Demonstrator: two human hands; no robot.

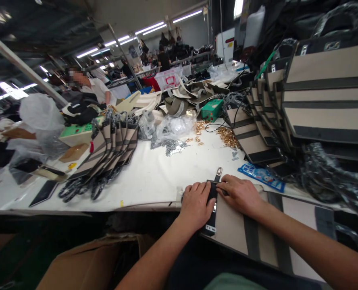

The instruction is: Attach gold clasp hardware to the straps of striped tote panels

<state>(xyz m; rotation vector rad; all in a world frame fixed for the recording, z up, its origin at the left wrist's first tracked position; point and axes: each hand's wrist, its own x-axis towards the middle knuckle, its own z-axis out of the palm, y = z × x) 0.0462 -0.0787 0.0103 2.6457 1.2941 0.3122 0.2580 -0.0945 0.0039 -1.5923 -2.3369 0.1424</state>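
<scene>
Left hand [196, 203] and right hand [241, 194] grip the black strap [213, 193], fingers closed.

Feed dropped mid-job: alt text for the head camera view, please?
The left hand and right hand press on the black edge of a beige-and-black bag at the near edge of a white table. Matching bags stand in a left row and a right row, with gold fittings scattered between.

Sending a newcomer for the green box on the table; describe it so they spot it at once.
On the white worktable, look to the far side, left of the row of beige-and-black bags. Behind the heaps of gold fittings sits the green box. It is small and boxy, black cable beside it, unlike the flat green board far left.
</scene>
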